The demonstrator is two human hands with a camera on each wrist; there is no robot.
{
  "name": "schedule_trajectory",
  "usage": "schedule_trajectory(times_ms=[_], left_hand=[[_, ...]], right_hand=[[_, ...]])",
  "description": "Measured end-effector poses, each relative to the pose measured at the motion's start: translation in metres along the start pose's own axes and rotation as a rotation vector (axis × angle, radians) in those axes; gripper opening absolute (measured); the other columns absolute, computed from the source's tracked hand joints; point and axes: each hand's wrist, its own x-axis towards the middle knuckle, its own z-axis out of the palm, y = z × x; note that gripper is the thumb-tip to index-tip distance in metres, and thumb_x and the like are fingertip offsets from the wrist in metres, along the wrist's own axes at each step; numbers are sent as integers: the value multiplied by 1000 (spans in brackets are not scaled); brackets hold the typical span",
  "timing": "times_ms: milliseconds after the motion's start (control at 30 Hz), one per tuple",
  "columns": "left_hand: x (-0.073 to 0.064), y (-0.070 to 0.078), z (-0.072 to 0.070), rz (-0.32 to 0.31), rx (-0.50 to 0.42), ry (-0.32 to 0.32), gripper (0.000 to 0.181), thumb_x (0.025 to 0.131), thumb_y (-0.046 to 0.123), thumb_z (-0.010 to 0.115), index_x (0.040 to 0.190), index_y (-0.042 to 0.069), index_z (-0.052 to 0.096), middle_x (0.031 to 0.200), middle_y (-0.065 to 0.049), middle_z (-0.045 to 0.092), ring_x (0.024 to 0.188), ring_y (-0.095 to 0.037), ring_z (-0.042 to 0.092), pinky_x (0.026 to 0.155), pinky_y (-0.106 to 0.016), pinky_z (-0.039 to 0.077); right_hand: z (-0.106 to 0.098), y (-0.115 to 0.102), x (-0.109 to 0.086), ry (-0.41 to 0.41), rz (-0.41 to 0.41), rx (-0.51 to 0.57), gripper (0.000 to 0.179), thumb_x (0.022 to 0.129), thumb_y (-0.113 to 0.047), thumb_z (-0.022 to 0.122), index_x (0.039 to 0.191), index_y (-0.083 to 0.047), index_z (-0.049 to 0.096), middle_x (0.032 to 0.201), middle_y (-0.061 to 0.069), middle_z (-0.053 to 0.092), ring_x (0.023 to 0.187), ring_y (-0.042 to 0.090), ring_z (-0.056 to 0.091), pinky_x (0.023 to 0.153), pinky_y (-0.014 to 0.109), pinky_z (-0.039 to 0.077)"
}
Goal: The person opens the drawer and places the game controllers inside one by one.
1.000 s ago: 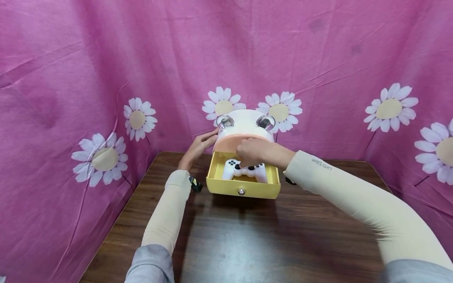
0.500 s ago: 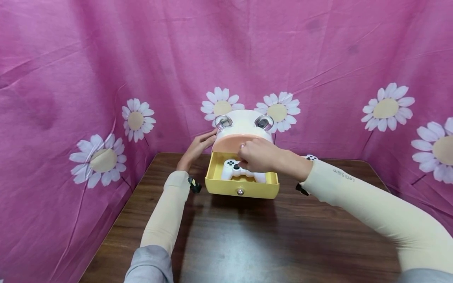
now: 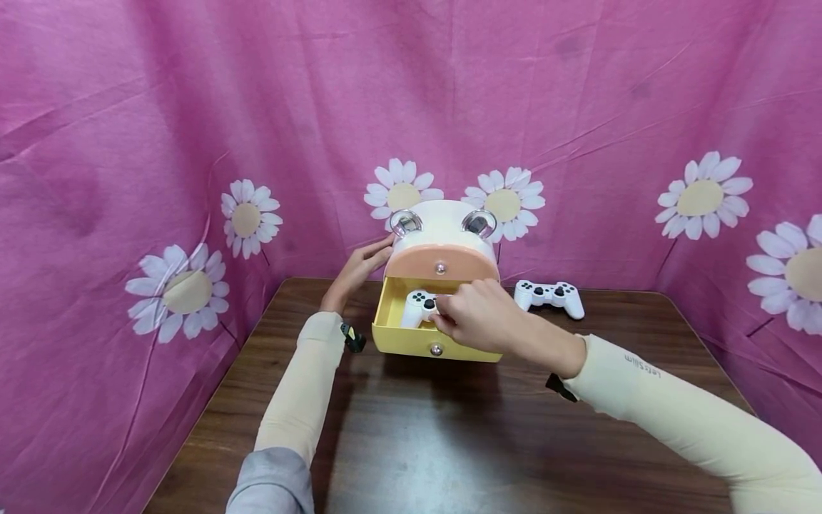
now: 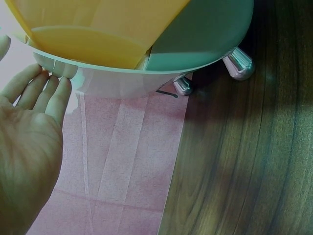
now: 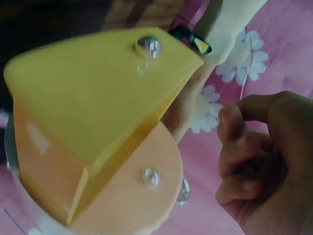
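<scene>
A white toy-like cabinet (image 3: 438, 223) with two round mirror eyes stands at the table's back, its yellow drawer (image 3: 403, 341) pulled out. A white game controller (image 3: 417, 305) lies in that drawer, its right part hidden behind my right hand (image 3: 483, 314). That hand hovers over the drawer's front right corner with loosely curled fingers (image 5: 232, 159) and nothing in them. My left hand (image 3: 359, 270) rests against the cabinet's left side; in the left wrist view its straight fingers (image 4: 57, 100) touch the white wall. Above the yellow drawer is a closed peach drawer (image 3: 411, 263) with a knob.
A second white game controller (image 3: 547, 294) lies on the wooden table (image 3: 411, 435), right of the cabinet. Beneath the yellow drawer sits a green front (image 4: 205, 34), with silver feet (image 4: 239, 64) below. A pink flowered curtain (image 3: 321, 93) hangs behind and at both sides.
My right hand has moved from over the controller and the peach drawer to the right and toward me, uncovering the second controller on the table. My left hand stays against the cabinet.
</scene>
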Motion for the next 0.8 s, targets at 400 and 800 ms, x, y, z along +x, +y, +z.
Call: schedule_trajectory(times_ms=[400,800], left_hand=[[-2,-1,1,7,-3,7,53,108,46,61,158,26,54,167,7,47,158,-18,40,132,-43,34],[-1,-2,2,-2,-16,10,56,107,49,61,158,27,54,167,8,47,158,-17,39,133,-42,32]], right_hand=[[35,-29,-35,135,78,-41,42,94,-30,78,63,-21,52,49,-8,43,41,17,45,37,32,32],[74,-36,-55,212,175,-95,30,94,-33,78,74,-18,63,49,-8,49,41,22,51,35,32,27]])
